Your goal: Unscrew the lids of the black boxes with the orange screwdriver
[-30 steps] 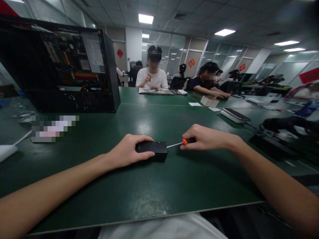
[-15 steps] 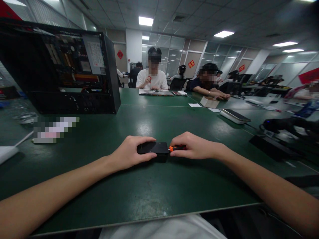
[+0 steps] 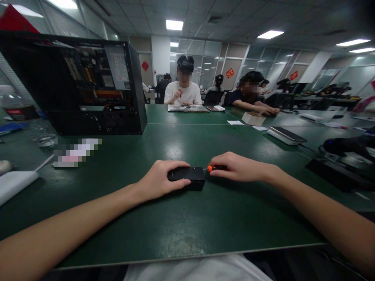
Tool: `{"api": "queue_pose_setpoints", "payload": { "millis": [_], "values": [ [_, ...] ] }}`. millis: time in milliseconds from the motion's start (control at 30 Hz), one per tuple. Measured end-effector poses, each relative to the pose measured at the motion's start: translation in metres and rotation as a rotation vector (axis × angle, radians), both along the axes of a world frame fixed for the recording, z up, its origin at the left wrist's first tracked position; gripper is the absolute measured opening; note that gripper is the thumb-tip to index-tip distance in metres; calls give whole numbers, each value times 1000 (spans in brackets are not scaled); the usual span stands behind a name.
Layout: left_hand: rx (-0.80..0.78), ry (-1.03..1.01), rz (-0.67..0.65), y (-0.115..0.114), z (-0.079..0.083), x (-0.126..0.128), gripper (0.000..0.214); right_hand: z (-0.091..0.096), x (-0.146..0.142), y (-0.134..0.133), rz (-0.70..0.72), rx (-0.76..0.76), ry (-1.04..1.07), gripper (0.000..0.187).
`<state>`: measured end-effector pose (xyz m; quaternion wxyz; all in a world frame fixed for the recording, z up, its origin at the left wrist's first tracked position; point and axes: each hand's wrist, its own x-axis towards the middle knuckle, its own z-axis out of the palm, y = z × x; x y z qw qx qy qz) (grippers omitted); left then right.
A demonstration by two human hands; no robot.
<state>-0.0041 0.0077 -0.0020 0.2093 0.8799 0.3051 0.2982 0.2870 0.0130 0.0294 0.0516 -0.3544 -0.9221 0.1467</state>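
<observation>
A small black rectangular box lies on the green table, close in front of me. My left hand grips its left part, thumb on the near side and fingers on the far side. My right hand is closed around a screwdriver with an orange and black handle. Its thin metal shaft points left at the box's right end, near the far top corner. Whether the tip touches the box or stops just short, I cannot tell.
An open black computer case stands at the left. Beyond my right hand lie a silver-edged flat device and a small cardboard box. A white device with a cable sits at the left edge. Co-workers sit across the table.
The screwdriver has drawn back a little to the right from the black box, so more of its shaft shows. My left hand keeps its grip. The whole view has shifted slightly.
</observation>
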Motion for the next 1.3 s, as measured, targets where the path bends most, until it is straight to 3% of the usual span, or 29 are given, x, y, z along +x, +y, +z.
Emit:
{"api": "queue_pose_setpoints", "payload": {
  "millis": [233, 500, 667, 800, 900, 1300],
  "values": [
    [27, -22, -12, -1, -3, 0, 40, -8, -13, -8, 30, 65, 98, 39],
    [27, -85, 38, -6, -1, 4, 37, -12, -4, 4, 34, 51, 107, 36],
    [-100, -200, 140, 1, 5, 1, 33, -11, 4, 10, -14, 86, 77, 34],
    [-264, -258, 213, 21, 2, -6, 51, -16, 6, 15, -82, 137, 41, 33],
    [-354, -195, 301, 35, 0, -11, 58, -21, 5, 18, -123, 181, 11, 32],
    [13, 250, 451, 50, -2, -20, 52, -30, -7, 15, -173, 232, 43, 28]
  ]
}}
